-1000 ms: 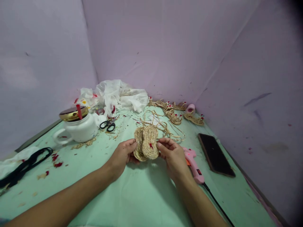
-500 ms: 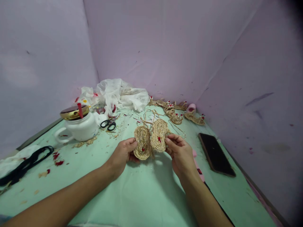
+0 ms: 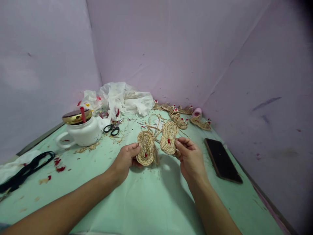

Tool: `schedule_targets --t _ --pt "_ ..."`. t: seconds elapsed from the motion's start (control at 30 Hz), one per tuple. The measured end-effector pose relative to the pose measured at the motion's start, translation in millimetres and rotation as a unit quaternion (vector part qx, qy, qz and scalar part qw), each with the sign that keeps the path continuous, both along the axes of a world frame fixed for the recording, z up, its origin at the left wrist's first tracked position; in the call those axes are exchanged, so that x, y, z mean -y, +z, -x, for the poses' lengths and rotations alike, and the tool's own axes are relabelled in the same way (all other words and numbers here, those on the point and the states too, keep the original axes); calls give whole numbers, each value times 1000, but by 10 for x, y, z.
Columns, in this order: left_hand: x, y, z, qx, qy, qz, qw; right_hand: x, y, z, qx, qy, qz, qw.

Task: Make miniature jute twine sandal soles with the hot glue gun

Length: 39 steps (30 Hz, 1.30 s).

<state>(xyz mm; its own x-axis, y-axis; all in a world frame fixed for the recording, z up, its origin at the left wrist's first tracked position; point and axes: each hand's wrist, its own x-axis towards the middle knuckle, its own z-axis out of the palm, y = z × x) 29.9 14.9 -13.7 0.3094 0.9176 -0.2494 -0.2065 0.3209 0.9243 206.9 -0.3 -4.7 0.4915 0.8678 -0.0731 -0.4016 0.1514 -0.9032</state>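
Observation:
Two soles of coiled straw rope, each shaped like a figure eight with a small red mark near its lower end, are held up above the table. My left hand (image 3: pixel 127 158) pinches the left straw sole (image 3: pixel 146 148) by its left edge, thumb in front. The right straw sole (image 3: pixel 168 137) is gripped at its lower right edge by my right hand (image 3: pixel 189 153). A gap separates the two soles, and the right one sits slightly higher. Behind them lie loose strands of straw cord (image 3: pixel 158 122), partly hidden by the soles.
Black-handled scissors (image 3: pixel 113 128) and a white mug (image 3: pixel 84 132) with a gold lid lie to the left, near a black cord bundle (image 3: pixel 26 169). A crumpled white plastic bag (image 3: pixel 127 98) is at the back. Finished straw slippers (image 3: pixel 179 119) and a phone (image 3: pixel 223 160) are on the right.
The right hand has moved its sole rightward and up, off the left sole it overlapped. The left hand has barely moved. My right hand and forearm now cover the pink glue gun.

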Motion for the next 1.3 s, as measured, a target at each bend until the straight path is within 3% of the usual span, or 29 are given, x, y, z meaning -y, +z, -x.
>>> schedule_targets --t 0.8,1.17,1.3 --pt "9 -53 21 3 -16 -14 1000 39 -140 157 54 70 5 996" --pt "5 -34 19 42 -20 12 999 47 -124 156 53 65 4 996" --pt "5 -25 23 43 -12 19 999 37 -71 100 40 35 -3 999"
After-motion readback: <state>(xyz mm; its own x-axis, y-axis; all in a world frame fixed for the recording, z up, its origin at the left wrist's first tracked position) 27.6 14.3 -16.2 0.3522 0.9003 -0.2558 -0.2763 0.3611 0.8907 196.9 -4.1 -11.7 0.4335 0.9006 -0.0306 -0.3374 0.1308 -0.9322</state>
